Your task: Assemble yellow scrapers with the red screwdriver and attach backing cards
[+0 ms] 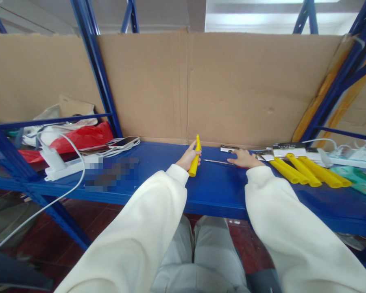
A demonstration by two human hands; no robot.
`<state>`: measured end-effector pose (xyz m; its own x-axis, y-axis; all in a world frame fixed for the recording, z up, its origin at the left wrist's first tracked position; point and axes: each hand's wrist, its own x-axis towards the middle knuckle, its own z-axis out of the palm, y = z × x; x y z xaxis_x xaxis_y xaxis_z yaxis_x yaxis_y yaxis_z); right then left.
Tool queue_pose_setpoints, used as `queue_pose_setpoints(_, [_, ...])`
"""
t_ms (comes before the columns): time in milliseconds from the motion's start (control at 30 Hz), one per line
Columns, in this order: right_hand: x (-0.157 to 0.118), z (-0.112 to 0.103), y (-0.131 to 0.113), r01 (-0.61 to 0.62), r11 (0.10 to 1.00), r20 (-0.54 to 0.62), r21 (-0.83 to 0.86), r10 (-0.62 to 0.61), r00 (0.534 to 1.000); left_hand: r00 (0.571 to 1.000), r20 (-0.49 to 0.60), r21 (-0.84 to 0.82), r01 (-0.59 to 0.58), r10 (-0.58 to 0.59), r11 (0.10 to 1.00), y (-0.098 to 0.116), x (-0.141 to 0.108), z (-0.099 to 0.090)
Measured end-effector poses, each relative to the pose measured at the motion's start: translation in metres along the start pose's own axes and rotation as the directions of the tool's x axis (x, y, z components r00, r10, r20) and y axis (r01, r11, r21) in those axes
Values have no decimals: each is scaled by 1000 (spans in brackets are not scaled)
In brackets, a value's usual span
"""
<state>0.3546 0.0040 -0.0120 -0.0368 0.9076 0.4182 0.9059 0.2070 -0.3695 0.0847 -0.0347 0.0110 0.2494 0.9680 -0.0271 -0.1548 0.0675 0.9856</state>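
Note:
In the head view my left hand (187, 158) is wrapped round a yellow tapered tube (194, 165), held nearly upright above the blue shelf with its narrow tip up. My right hand (243, 158) reaches low over the shelf, fingers stretched out and apart. Just under it lies a thin metal-shafted tool, perhaps a screwdriver (217, 162), its shaft pointing left. A bit of red shows beneath my palm; the rest of the tool's handle is hidden. Several more yellow tubes (305, 171) lie side by side to the right of that hand.
The blue shelf (171, 187) is backed by a tall cardboard sheet (232, 89). Black-and-white packages (288, 149) lie behind the tubes, a green pack (358, 179) at far right. Leftward are a white power strip (70, 167), a phone (126, 142) and a red bag (82, 140).

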Motion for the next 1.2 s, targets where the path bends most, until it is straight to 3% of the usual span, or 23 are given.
queue_pose_setpoints(100, [-4, -10, 14, 49, 998, 147, -41, -42, 988, 996, -87, -13, 13, -14, 1000, 0, 2, -3])
queue_pose_setpoints(233, [-11, -16, 4, -56, 997, 295, -56, 70, 953, 991, -117, 7, 60, -59, 998, 0, 4, -6])
queue_pose_setpoints(433, [-18, -25, -11, -93, 981, 230, -171, 132, 964, 990, -121, 40, 83, -78, 996, 0, 4, -7])
queue_pose_setpoints(567, [-20, -33, -7, -116, 945, 298, -307, 211, 931, 988, -143, 26, 67, -63, 997, -2, 4, -5])
queue_pose_setpoints(667, [-22, -35, -8, -94, 935, 308, -343, 206, 929, 987, -149, 31, 73, -67, 997, -2, 5, -5])
queue_pose_setpoints(900, [-25, -31, -19, -39, 926, 288, -375, 156, 945, 988, -135, 28, 83, -79, 996, -1, 3, -4])
queue_pose_setpoints(1200, [-15, -22, -4, -50, 978, 92, -201, 69, 993, 990, -83, -3, 111, -111, 994, -4, 7, -7])
